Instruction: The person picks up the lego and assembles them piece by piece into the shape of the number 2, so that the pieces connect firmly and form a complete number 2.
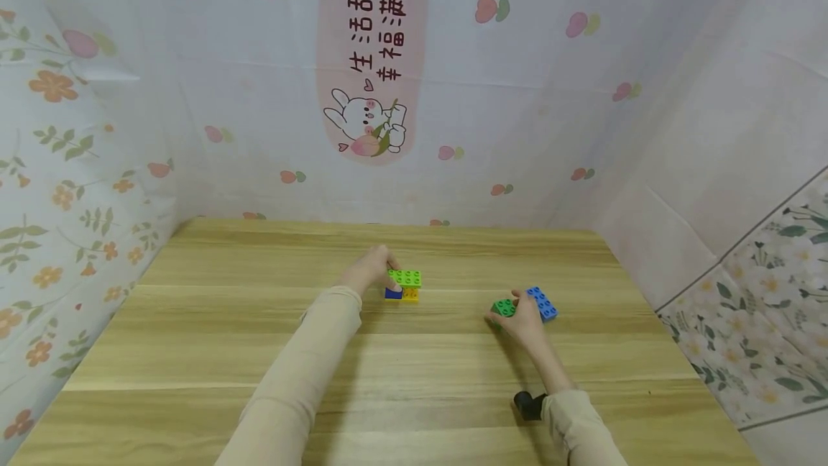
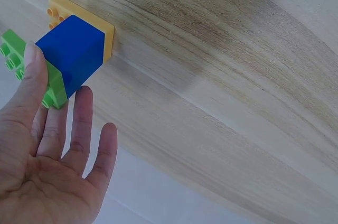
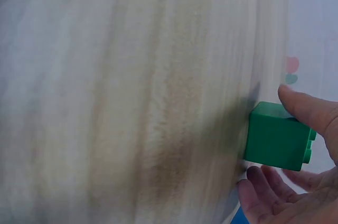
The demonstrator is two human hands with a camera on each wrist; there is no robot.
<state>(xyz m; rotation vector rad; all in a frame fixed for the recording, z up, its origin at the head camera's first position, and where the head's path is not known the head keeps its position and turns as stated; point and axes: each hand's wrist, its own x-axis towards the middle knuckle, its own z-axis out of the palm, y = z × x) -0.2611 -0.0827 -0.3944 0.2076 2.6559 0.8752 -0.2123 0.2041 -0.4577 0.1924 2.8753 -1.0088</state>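
Observation:
My left hand (image 1: 370,270) holds a small stack of toy building bricks by its top piece. That piece is a light green studded brick (image 1: 407,277), and my thumb lies across it in the left wrist view. Beneath it sits a dark blue brick (image 2: 74,49), on a flat yellow brick (image 2: 90,17) at the bottom. Further right, my right hand (image 1: 525,318) grips a green brick (image 3: 277,137), thumb along one side and fingers along the other. A lighter blue studded brick (image 1: 542,303) lies just right of these fingers.
The wood-grain table (image 1: 414,372) runs back to a patterned curtain (image 1: 453,113) with a rabbit print. Similar flowered sheets hang on the left and right sides. A black device (image 1: 530,405) sits at my right wrist.

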